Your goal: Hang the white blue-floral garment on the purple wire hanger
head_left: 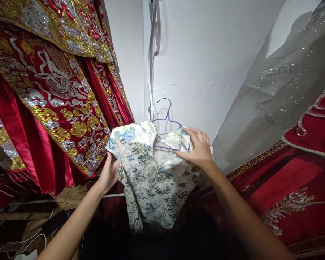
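Between racks of red robes point(56, 108) stitched in gold, a left hand point(109, 173) grips the edge of a glossy floral dress point(151, 173) while the right hand point(199, 148) pinches its shoulder over a thin purple wire hanger point(166, 117).

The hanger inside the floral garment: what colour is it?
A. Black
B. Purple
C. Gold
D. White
B: the thin wire hanger rising out of the garment, which both hands grip, shows purple against the white wall.
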The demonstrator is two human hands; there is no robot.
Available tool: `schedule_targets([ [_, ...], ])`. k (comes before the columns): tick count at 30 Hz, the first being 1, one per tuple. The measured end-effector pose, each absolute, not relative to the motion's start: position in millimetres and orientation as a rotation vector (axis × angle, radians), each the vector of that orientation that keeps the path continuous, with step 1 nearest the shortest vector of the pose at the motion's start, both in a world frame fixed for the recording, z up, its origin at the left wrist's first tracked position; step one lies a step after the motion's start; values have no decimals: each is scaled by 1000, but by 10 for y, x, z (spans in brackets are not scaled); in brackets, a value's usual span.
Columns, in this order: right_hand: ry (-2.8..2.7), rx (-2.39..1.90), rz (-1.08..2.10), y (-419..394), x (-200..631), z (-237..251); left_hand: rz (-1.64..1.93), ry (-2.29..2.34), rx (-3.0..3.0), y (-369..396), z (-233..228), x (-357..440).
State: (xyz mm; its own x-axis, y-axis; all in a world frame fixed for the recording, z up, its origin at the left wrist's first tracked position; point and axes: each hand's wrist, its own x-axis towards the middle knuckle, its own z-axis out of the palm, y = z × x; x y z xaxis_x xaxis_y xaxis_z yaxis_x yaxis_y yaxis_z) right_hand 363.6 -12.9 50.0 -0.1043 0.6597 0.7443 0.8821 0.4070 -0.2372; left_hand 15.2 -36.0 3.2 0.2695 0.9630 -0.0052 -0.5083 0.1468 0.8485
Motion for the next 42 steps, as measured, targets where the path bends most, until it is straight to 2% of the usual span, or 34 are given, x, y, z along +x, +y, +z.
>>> schedule_targets([
  [6,-2030,-1179,-315,-176,3359,707,1290,1044,907,-549,-542,413],
  [11,-1982,-930,124,-573,3234,577,1240,1001,590,-826,-721,630],
  [14,-1665,-983,388,-740,3236,229,1208,1033,451,-943,-864,656],
  [19,-993,-1250,840,-884,2961,-686,1129,1014,424,-1003,-969,687],
  [21,-1076,-1267,1209,-921,2756,-930,1120,948,434,-1006,-940,722],
  [23,-1219,-1225,1419,-939,2587,-1025,1126,911,439,-1014,-903,749],
  [29,-1392,-1227,1306,-946,2552,-935,1141,926,413,-1113,-834,779],
  [33,-1357,-1307,1222,-1024,2673,-968,1332,1029,448,-1134,-863,856],
  [37,-1300,-1354,1205,-1093,2748,-1056,1587,1210,617,-1107,-1031,795],
  [42,-1323,-1321,1252,-1146,2750,-1085,1637,1416,764,-1128,-1286,525],
])
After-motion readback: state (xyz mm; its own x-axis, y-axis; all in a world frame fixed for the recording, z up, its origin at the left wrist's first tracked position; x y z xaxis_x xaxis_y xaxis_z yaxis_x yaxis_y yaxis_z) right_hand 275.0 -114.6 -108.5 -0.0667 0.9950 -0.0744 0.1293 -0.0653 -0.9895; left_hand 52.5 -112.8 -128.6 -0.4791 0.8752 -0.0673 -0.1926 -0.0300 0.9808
